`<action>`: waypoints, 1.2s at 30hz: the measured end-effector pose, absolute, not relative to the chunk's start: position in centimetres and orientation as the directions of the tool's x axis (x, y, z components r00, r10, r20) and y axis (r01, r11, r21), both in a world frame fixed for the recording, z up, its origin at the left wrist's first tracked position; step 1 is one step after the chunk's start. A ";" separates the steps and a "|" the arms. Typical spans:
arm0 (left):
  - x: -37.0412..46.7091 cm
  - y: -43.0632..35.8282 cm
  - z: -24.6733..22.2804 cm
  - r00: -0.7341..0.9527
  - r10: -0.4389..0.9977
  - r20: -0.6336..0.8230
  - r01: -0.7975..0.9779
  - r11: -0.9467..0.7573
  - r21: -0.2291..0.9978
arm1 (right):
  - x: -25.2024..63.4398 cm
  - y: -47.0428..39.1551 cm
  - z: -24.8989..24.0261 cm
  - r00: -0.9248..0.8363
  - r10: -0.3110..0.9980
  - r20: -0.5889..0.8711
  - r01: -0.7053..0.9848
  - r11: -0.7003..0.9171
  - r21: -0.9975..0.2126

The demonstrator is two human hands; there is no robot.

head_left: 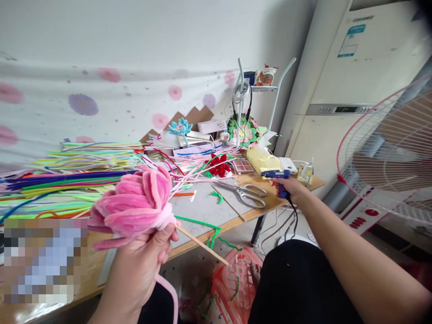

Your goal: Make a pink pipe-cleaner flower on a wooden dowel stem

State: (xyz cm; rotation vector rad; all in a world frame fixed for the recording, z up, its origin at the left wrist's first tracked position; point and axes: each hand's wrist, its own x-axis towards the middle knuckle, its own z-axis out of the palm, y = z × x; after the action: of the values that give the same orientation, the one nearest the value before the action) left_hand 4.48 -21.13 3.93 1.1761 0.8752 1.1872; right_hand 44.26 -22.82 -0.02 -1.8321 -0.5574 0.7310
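My left hand (148, 252) is closed round the base of a pink pipe-cleaner flower (135, 202), whose thin wooden stick (202, 247) slants down to the right. A pale pink pipe cleaner (170, 290) hangs below that hand. Over at the table's right end, my right hand (292, 188) grips a blue glue gun (282, 180) with a black cord trailing down. Steel scissors (245, 193) lie between the two hands. Near them are another wooden stick (232, 207) and a short green pipe-cleaner piece (218, 196).
Bundles of coloured pipe cleaners (87, 155) cover the table's left. A blue flower (181, 128) and a red flower (218, 165) stand behind. A fan (388, 148) is at right; a red plastic basket (236, 279) sits below the table edge.
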 end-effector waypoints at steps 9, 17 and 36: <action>5.0 -21.4 4.1 0.215 0.975 0.056 -0.235 -0.004 0.972 | 44.6 -21.5 -0.8 0.785 0.590 -0.189 0.315 -0.644 -0.697; 5.0 -21.8 4.6 0.255 0.966 0.039 -0.292 0.038 0.956 | 36.7 -23.4 4.4 0.630 0.770 0.103 0.654 -0.455 -0.604; 5.2 -22.9 4.8 0.314 0.949 0.015 -0.472 0.143 0.870 | 18.7 -27.1 3.6 0.021 0.925 0.378 0.053 0.377 -0.925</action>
State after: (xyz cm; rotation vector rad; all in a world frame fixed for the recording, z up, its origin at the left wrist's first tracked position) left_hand 5.21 -22.89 4.80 0.9185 0.6459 1.1342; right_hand 18.72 -27.06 3.58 -0.9663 -1.3803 0.8748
